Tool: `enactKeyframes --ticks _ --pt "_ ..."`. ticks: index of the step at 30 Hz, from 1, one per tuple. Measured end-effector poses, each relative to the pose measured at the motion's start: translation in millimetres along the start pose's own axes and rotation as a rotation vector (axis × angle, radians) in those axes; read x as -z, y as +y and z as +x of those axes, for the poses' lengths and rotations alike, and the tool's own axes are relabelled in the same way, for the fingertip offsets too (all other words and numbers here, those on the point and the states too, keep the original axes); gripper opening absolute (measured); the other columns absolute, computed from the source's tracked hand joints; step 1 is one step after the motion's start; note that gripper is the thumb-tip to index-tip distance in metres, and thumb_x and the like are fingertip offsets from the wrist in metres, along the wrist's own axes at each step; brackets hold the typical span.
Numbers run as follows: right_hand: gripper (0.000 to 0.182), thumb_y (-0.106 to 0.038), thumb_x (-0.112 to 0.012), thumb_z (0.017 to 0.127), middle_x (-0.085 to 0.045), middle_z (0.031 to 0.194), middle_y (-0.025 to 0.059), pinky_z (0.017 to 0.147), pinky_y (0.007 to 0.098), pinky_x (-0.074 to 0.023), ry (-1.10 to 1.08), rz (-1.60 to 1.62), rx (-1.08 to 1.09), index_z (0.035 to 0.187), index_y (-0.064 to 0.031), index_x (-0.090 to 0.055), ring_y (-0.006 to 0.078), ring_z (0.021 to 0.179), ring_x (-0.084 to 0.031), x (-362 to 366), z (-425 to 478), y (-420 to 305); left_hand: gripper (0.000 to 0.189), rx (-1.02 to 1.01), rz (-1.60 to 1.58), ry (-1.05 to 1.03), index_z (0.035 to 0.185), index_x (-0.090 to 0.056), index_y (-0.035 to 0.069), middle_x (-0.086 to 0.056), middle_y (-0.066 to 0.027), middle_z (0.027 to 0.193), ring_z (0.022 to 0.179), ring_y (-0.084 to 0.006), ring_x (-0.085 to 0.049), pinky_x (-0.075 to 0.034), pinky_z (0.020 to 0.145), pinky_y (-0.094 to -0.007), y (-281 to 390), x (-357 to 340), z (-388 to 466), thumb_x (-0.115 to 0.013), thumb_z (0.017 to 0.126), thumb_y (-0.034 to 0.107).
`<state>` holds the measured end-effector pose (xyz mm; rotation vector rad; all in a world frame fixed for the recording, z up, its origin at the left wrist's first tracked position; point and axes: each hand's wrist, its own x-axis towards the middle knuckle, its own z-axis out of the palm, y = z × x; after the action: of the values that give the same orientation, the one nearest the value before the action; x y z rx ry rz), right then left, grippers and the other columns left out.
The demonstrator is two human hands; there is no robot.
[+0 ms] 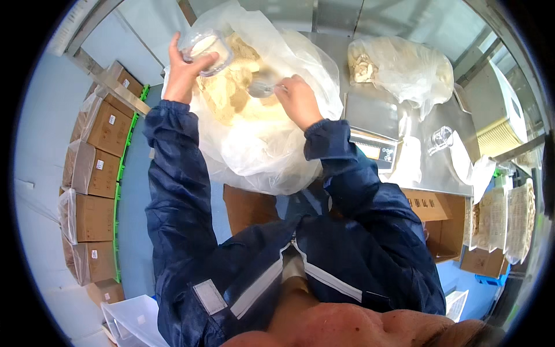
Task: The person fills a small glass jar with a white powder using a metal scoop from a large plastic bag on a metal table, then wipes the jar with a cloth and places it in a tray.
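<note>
My left hand grips a clear plastic jar with pale powder in it, held over the left side of a large open plastic bag. Heaped inside that bag is tan powder. In my right hand is the handle of a clear scoop, whose bowl is at the powder near the middle of the bag. The picture does not settle how much the scoop carries. Jar and scoop are apart.
Right of the bag, a digital scale stands on a steel table. Behind it lies a plastic bag of pale slices. A clear cup lies farther right. Stacked cartons line the left; an open carton sits below the table.
</note>
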<state>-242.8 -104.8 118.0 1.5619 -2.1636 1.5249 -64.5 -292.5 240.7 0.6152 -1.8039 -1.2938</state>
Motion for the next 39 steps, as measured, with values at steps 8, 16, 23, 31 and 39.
enactKeyframes --ticks 8,16,23,31,39 --pt "0.027 -0.02 -0.068 0.089 -0.065 0.104 0.0271 0.089 0.0485 -0.0521 -0.008 0.096 -0.146 0.105 0.0016 -0.073 0.0436 0.096 -0.065 -46.8 20.5 20.2 0.105 0.13 0.071 -0.107 0.164 -0.011 0.019 -0.049 -0.0191 0.145 0.13 -0.029 -0.053 -0.045 0.107 -0.0488 24.0 41.3 11.5 -0.081 0.087 0.03" --pt "0.031 -0.024 -0.069 0.09 -0.066 0.103 0.0293 0.089 0.0468 -0.0514 0.045 0.214 -0.274 0.105 0.0032 -0.074 0.0437 0.1 -0.065 -80.2 13.2 50.7 0.115 -0.027 0.105 -0.055 0.162 -0.013 0.006 -0.054 -0.0229 0.138 0.126 -0.0299 -0.057 -0.043 0.111 -0.0405 8.3 54.1 1.3 -0.09 0.077 0.019" --pt "0.029 -0.022 -0.071 0.09 -0.065 0.103 0.0284 0.088 0.0472 -0.0512 0.07 0.219 -0.286 0.105 0.0034 -0.073 0.0434 0.097 -0.064 -97.6 16.1 68.1 0.119 -0.098 0.112 0.186 0.158 -0.015 -0.001 -0.048 -0.0232 0.143 0.128 -0.0298 -0.055 -0.048 0.107 -0.0375 -55.8 24.1 -37.2 -0.094 0.071 0.016" --pt "0.032 -0.024 -0.07 0.093 -0.065 0.103 0.027 0.086 0.0472 -0.0508 0.118 0.283 -0.286 0.111 0.002 -0.072 0.0432 0.096 -0.064 -147.6 34.9 77.9 0.119 -0.111 0.15 0.255 0.158 -0.015 0.001 -0.049 -0.0222 0.142 0.129 -0.0299 -0.055 -0.047 0.108 -0.0379 -69.0 32.3 -59.8 -0.094 0.072 0.018" --pt "0.035 -0.027 -0.07 0.093 -0.068 0.107 0.0241 0.087 0.043 -0.0519 0.045 0.36 -0.388 0.115 0.0005 -0.071 0.0372 0.099 -0.067 -185.9 56.5 82.7 0.118 -0.066 0.13 0.214 0.159 -0.012 0.003 -0.051 -0.0202 0.139 0.13 -0.0283 -0.055 -0.046 0.109 -0.0396 -60.4 40.7 -80.7 -0.092 0.074 0.015"
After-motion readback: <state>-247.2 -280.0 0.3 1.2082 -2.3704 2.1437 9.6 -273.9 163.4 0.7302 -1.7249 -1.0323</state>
